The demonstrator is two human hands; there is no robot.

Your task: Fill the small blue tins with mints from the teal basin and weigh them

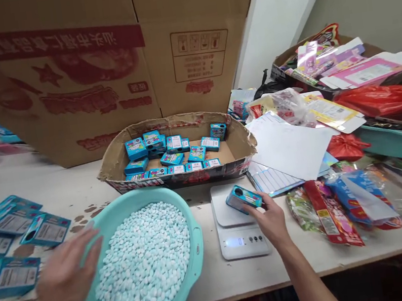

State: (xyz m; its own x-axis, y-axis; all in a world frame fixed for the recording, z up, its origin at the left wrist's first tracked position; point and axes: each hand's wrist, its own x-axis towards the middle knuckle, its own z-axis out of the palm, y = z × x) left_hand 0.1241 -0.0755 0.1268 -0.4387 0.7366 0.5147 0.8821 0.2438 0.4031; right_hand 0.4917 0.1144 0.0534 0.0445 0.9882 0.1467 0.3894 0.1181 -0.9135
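My right hand point(270, 220) grips a small blue box point(243, 198) and holds it on the pan of a white digital scale point(234, 230). My left hand point(68, 281) rests with fingers stretched out on the left rim of a teal basin point(195, 243). The basin is filled with small pale blue tablets point(142, 266). Behind the basin, a shallow cardboard tray point(239, 140) holds several more of the blue boxes point(171, 152).
Flat unfolded blue cartons point(18, 231) lie at the left. A large brown carton point(98, 60) stands at the back. White paper sheets point(290, 145), candy packets point(328, 207), a red bag point(384, 100) and a teal tub point(398, 142) crowd the right side.
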